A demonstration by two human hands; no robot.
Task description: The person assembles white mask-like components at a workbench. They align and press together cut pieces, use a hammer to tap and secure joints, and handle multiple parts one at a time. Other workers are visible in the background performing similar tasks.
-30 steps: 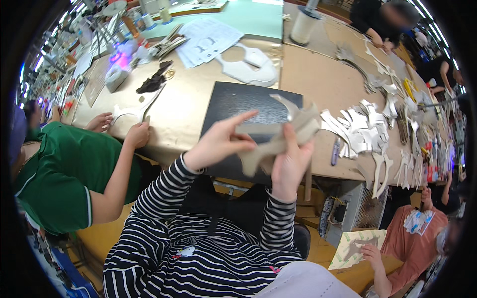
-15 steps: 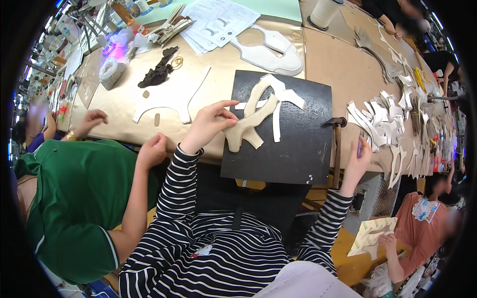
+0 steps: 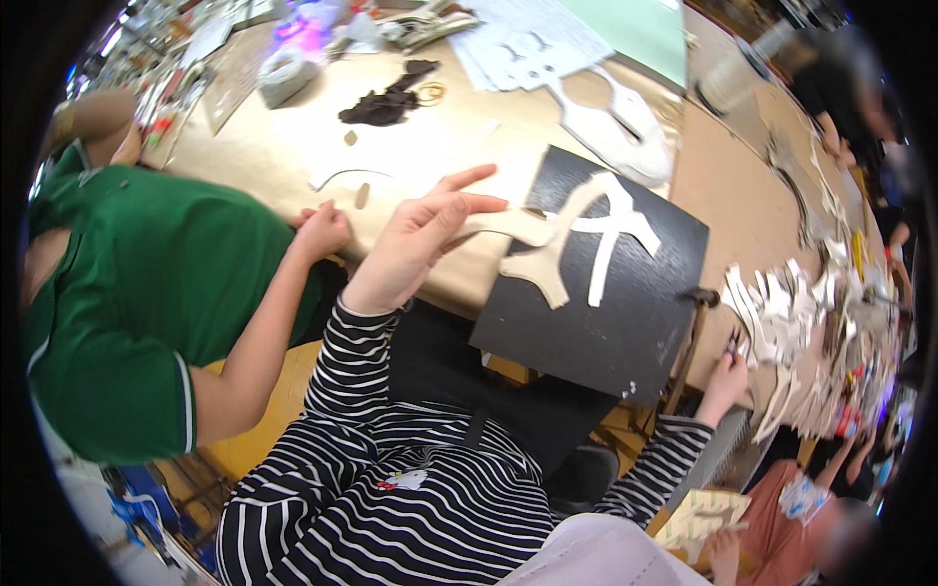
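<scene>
My left hand point(image 3: 410, 239) pinches one arm of a beige branched cut-out piece point(image 3: 540, 266), which looks like a shoe-upper part. The piece reaches over the left part of a black board point(image 3: 635, 337). Around its upper arm, white strips point(image 3: 604, 259) lie on the board, partly overlapped by it. Off the board's right side, my right hand point(image 3: 725, 383) is closed around a small dark tool point(image 3: 733, 342), perhaps thread snips. That hand is beside a heap of white and beige cut pieces point(image 3: 772, 308).
A hammer point(image 3: 700, 296) lies at the board's right edge. Beyond the board are a white shaped panel point(image 3: 625, 127) and printed sheets point(image 3: 528, 44). A dark crumpled scrap point(image 3: 386, 103) lies farther left. On my left, a co-worker in green rests a hand point(image 3: 322, 232) at the table edge.
The view has turned and shifted. My right hand has moved outward, lower beside the heap. My left hand still grips the beige piece, now turned, its held arm stretched toward my fingers.
</scene>
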